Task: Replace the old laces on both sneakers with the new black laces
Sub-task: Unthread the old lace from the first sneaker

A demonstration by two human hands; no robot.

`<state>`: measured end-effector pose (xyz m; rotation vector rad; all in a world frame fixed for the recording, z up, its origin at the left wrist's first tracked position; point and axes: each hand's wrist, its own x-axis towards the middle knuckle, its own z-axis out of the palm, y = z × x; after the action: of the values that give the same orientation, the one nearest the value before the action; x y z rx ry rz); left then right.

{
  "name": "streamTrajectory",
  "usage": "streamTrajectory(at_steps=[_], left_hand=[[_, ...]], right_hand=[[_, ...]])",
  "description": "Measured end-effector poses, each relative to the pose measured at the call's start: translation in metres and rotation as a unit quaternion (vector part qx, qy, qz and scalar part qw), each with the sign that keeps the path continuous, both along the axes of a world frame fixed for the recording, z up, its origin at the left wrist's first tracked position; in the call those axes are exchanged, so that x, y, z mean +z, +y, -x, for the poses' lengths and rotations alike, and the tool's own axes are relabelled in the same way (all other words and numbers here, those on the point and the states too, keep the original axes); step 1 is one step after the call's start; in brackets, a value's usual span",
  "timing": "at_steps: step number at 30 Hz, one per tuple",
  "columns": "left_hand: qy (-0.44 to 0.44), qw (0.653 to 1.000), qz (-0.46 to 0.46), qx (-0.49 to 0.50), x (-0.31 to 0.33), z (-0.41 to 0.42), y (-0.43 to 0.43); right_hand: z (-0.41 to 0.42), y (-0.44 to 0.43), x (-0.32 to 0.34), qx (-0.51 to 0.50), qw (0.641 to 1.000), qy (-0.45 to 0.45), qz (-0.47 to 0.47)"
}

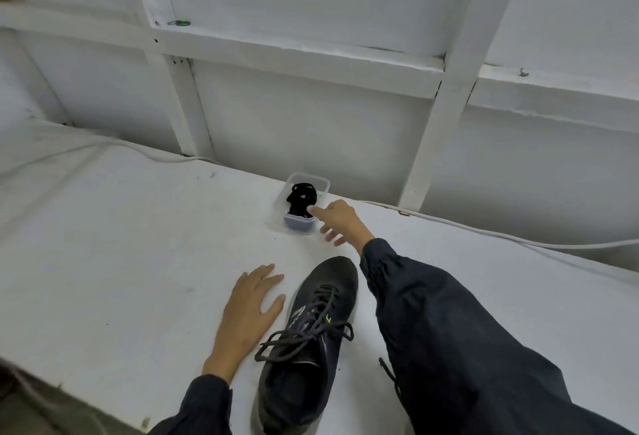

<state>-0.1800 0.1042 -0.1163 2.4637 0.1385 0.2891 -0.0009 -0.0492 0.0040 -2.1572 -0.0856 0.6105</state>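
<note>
Black laces [303,197]: bundled in tub [300,223], surface's far edge; unused.
Sneaker [311,348]: old laces [307,331] threaded, slack.
Right hand [340,222]: fingers spread, forefinger at tub.
Left hand [247,310]: flat, holding nothing.
Progress: judged barely begun.

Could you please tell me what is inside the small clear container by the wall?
A bundle of black laces lies inside the container, with the right hand reaching its near rim. How many laces there are, and anything beneath the bundle, cannot be seen.

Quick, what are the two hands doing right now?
Left hand: open, flat on the white table beside the dark grey laced sneaker.
Right hand: open, forefinger at the clear plastic box of black laces.
</note>
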Motion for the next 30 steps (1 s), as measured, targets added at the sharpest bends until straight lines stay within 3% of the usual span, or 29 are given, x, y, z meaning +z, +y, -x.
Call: streamTrajectory(at_steps=[3,9,12,15,22,26,30], left_hand=[[0.001,1.000,-0.001,0.001,-0.001,-0.001,0.000],[-0.007,1.000,0.002,0.005,-0.004,-0.001,0.001],[-0.011,1.000,0.002,0.011,-0.005,-0.002,0.001],[-0.002,1.000,0.004,0.017,-0.007,-0.003,0.002],[-0.006,1.000,0.014,0.013,-0.001,-0.001,0.000],[-0.019,1.000,0.015,0.013,0.003,0.001,-0.002],[-0.010,1.000,0.016,0.017,0.004,0.001,-0.002]], right_hand=[[-0.002,0.008,-0.015,0.001,1.000,-0.001,0.018],[-0.013,-0.013,-0.006,-0.057,0.997,0.029,-0.046],[-0.023,-0.040,0.003,-0.079,0.997,-0.016,0.006],[-0.026,-0.047,0.010,-0.056,0.995,-0.057,0.057],[-0.011,-0.009,-0.004,0.054,0.998,-0.036,0.017],[-0.014,-0.011,-0.008,0.044,0.993,-0.086,0.065],[-0.024,-0.031,-0.006,0.012,0.969,-0.173,0.178]])
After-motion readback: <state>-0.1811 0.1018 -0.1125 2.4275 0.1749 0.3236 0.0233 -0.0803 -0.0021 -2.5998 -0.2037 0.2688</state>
